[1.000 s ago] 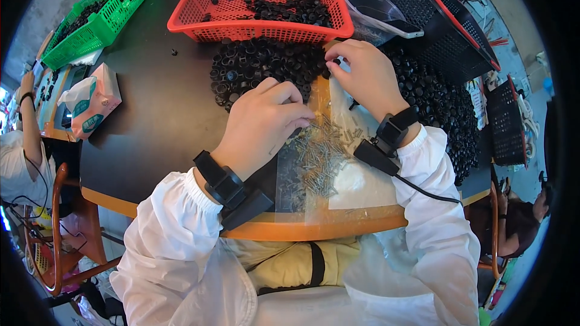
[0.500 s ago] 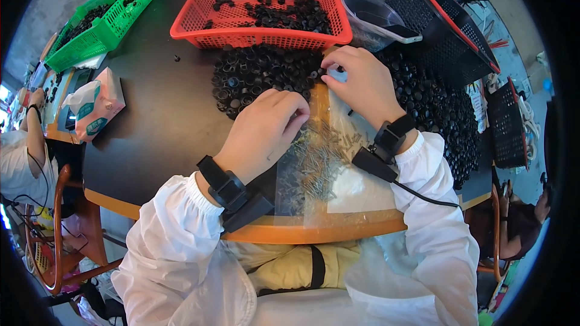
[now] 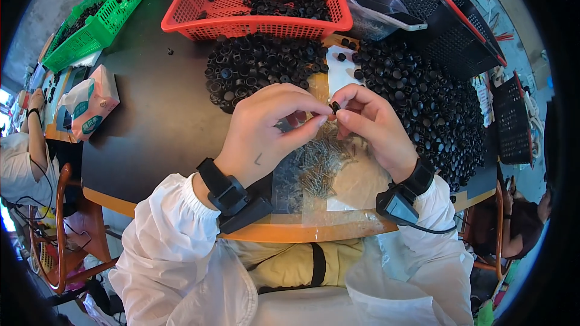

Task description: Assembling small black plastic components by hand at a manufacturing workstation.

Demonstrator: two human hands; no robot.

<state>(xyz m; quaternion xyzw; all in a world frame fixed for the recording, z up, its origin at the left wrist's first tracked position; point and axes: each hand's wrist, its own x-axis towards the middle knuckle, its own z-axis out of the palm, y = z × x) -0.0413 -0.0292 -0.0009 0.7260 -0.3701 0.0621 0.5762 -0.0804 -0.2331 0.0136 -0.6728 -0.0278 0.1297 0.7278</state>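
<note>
Above the middle of the table, my two hands meet fingertip to fingertip. My right hand pinches a small black round plastic part between thumb and fingers. My left hand is closed in a pinch, thumb and forefinger against the left side of that part; anything between those fingertips is too small to make out. Below the hands lies a heap of thin metal screws on clear plastic sheeting. Left of my fingers spreads a pile of black ring-shaped parts, and on the right a larger pile of black caps.
Behind the piles stand a red basket, a clear tub with a phone on its rim and a black basket. A green basket and a tissue pack are at left. Other people sit at both sides.
My right hand has come back toward me from the far parts, carrying a small black part. My left hand has risen from the screws and moved right to meet it.
</note>
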